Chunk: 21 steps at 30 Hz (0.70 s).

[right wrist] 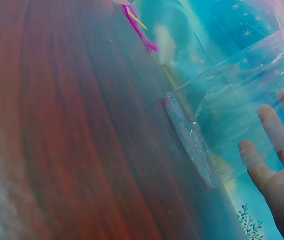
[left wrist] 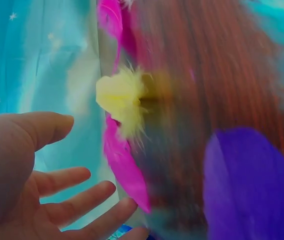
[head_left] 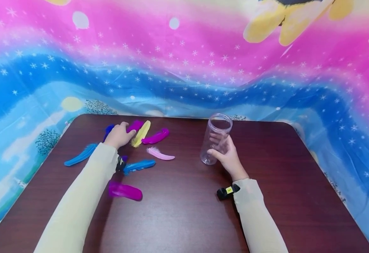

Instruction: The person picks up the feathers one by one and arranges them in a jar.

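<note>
Over the far left of the table, my left hand (head_left: 118, 135) hovers among scattered feathers. In the left wrist view its fingers are spread and hold nothing. Nearest to it are a magenta feather (head_left: 136, 125), a yellow feather (head_left: 141, 133) and a dark blue feather (head_left: 108, 130), partly hidden by the hand. A large purple feather (left wrist: 252, 185) looms close in the left wrist view. My right hand (head_left: 230, 158) grips a clear plastic jar (head_left: 205, 147) round its side. The jar stands upright, its open rim facing up, and nothing shows inside it.
More feathers lie around the left arm: a blue feather (head_left: 81, 154) at left, another blue feather (head_left: 140, 166), a pink feather (head_left: 160, 154), a curled magenta feather (head_left: 156, 136) and a wide magenta feather (head_left: 125, 191) nearer. A colourful backdrop (head_left: 171, 77) surrounds the brown table (head_left: 178, 211).
</note>
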Motion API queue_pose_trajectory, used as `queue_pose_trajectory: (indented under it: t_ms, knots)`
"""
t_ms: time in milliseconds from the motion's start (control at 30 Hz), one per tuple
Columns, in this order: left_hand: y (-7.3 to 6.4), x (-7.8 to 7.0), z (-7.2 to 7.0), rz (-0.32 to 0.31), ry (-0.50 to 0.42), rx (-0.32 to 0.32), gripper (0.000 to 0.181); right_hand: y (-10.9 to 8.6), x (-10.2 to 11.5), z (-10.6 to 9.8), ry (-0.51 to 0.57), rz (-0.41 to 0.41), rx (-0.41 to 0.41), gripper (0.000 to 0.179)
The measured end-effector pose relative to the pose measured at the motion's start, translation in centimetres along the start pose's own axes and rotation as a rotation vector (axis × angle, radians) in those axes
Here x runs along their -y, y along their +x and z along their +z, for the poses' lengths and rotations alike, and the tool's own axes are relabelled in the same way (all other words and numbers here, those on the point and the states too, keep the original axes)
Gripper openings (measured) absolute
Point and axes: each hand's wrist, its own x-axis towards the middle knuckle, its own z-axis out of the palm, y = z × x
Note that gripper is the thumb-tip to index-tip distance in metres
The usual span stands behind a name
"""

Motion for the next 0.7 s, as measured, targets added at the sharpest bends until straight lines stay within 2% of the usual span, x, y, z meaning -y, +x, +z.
queue_pose_trajectory:
  t_ms: [233,500,700]
  knots:
    - [0.2,-0.5,-0.1,-0.014,0.016,-0.002,0.063,0.1,-0.1,0.0,0.005,0.007,0.005,0.077]
    - [0.6,0.6,-0.1,-0.032,0.037,0.006,0.061,0.0,-0.1,0.1,0.012,-0.001,0.011,0.078]
    - [0.6,0.8,-0.2,-0.019,0.045,-0.011,0.057,0.1,-0.1,0.0,0.016,-0.013,0.011,0.077]
